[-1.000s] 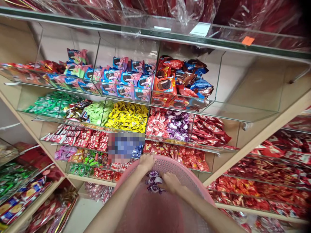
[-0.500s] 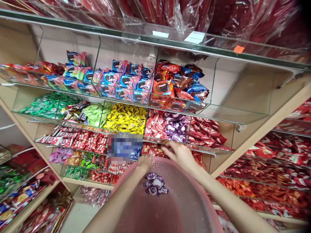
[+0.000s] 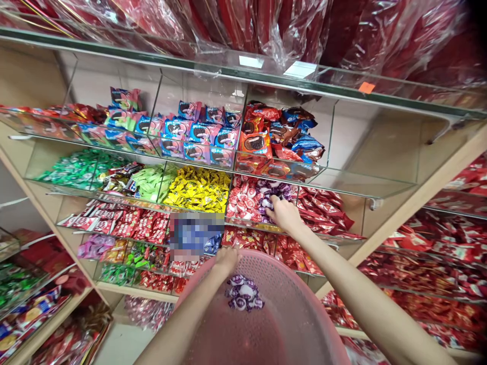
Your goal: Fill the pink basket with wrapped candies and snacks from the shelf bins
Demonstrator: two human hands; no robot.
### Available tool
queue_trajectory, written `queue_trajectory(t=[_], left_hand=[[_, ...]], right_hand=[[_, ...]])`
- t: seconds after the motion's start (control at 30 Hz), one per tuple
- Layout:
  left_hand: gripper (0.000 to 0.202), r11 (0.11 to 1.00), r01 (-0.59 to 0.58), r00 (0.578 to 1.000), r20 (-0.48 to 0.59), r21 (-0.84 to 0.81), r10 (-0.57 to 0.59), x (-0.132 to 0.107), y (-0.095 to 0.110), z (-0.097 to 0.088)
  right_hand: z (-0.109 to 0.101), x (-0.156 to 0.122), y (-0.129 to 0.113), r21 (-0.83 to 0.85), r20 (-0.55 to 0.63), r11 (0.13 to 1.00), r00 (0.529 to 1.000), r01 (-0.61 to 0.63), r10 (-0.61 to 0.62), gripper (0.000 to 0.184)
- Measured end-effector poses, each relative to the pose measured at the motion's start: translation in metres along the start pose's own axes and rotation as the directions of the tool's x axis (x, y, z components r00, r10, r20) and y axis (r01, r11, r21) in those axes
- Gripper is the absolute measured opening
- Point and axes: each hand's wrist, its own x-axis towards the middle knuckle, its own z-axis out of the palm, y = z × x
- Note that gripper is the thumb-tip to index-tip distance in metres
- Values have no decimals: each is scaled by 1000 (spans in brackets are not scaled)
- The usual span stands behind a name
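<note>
My left hand (image 3: 227, 260) is closed over the far rim of a pink plastic basket (image 3: 300, 299) with small holes in its wall. A small pile of purple-and-white wrapped candies (image 3: 244, 293) lies inside the basket. Beyond it, my right hand (image 3: 284, 215) reaches over the shelf's front edge, fingers apart, at the purple-and-white wrapped candies (image 3: 264, 200) in their glass compartment. Its fingertips are among or just above them; exact contact is hard to make out. Red-and-white wrapped candies (image 3: 243, 197) lie just left of that hand, and red packets (image 3: 323, 205) to its right.
A glass shelf edge (image 3: 342, 177) runs above my right hand, with packaged cookies (image 3: 201, 133) on that shelf. Yellow candies (image 3: 198, 190) fill a compartment farther left. Glass dividers separate the compartments. More red packets (image 3: 418, 263) stand on shelves at the right.
My right hand has moved up and forward from near the basket's rim to the purple candies on the shelf. My left hand keeps its hold on the basket.
</note>
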Motion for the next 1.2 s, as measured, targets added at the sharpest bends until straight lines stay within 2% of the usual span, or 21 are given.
queue_trajectory(t=[0.3, 0.5, 0.67, 0.73, 0.8, 0.87, 0.97, 1.1, 1.2], left_hand=[[39, 1000, -8, 1000, -4, 6, 8, -1, -1, -1], [39, 1000, -12, 1000, -11, 1, 12, -1, -1, -2], [40, 1000, -13, 1000, -6, -2, 13, 0, -1, 0], [41, 1000, -18, 1000, -10, -4, 18, 0, 0, 0], [41, 1000, -26, 999, -21, -7, 26, 0, 0, 0], [41, 1000, -26, 1000, -17, -8, 26, -1, 0, -1], [40, 1000, -9, 1000, 9, 1, 9, -3, 1, -3], [42, 1000, -9, 1000, -11, -2, 9, -5, 2, -4], [41, 1000, -5, 1000, -13, -6, 5, -6, 2, -4]], right_hand=[[4, 6, 8, 1, 4, 998, 998, 58, -58, 33], [2, 1, 15, 212, -74, 976, 997, 45, -30, 36], [-15, -31, 9, 469, -217, 865, 973, 179, -84, 35], [-21, -52, 2, 540, -221, 807, 966, 239, -138, 36], [-21, -73, -6, 581, -169, 763, 960, 282, -226, 35], [-9, -90, -12, 599, -77, 740, 942, 306, -327, 31], [33, -105, -16, 584, 62, 752, 907, 305, -416, 26], [104, -110, -18, 521, 217, 803, 866, 289, -452, 21], [141, -108, -23, 470, 294, 840, 849, 270, -438, 21]])
